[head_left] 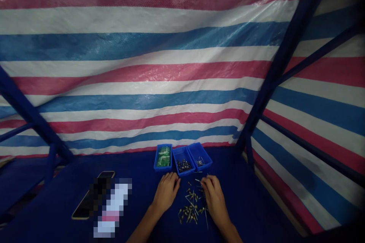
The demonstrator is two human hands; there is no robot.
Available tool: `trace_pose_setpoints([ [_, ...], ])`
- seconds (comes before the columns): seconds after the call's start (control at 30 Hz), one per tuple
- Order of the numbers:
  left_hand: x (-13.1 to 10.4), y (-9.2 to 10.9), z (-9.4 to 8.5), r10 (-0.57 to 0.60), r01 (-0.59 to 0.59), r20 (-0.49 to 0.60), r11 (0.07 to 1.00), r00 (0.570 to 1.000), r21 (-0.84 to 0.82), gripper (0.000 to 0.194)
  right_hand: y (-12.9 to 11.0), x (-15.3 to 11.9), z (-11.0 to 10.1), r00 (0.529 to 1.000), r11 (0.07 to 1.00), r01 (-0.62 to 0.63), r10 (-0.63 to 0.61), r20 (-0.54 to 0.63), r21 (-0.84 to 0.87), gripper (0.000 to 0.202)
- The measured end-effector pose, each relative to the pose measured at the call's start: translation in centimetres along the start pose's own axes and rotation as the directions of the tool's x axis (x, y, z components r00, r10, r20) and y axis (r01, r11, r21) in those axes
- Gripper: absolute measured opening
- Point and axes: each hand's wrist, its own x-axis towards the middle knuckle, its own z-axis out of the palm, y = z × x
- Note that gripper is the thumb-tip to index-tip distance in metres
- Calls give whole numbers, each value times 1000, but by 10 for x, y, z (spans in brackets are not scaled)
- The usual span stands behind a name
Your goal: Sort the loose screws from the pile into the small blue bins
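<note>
My left hand [166, 190] rests on the blue tabletop just in front of the blue bins. Its fingers are loosely bent with the thumb a little apart, and I see nothing held in it. On the other side of a loose pile, my right hand [213, 196] has its fingers pinched together around what looks like a thin metal pin [197, 180], its end sticking out to the left. Between the hands lies the pile of small brass-coloured and silver pin-like pieces [190, 212], some with long thin shanks. The right fingers hide part of the pile's edge.
Three blue bins stand behind the hands: a left bin [155, 162] with green packets, a middle bin [177, 152] with small dark metal pieces, a right bin [196, 150] with silver pins. A phone [82, 209] lies left, beside a blurred-out pale item [114, 209]. Blue posts and striped sheeting enclose the table.
</note>
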Motion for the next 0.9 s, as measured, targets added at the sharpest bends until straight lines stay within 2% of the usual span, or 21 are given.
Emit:
trace_pose_setpoints([
  [0.2, -1, 0, -3, -15, 15, 13, 1000, 1000, -13, 27, 1, 2, -2, 999, 1000, 1, 0, 50, -23, 25],
  [0.43, -1, -3, 1, -9, 9, 0, 999, 1000, -38, 26, 0, 2, -4, 1000, 1000, -10, 10, 21, -12, 25],
  [0.53, -1, -4, 2, -15, 15, 8, 999, 1000, -38, 25, 2, 2, -2, 999, 1000, -3, 4, 49, -16, 26],
  [0.9, 0, 2, -5, 1, -1, -4, 999, 1000, -37, 29, 1, 5, 2, 998, 998, 48, -47, 36, -37, 18],
])
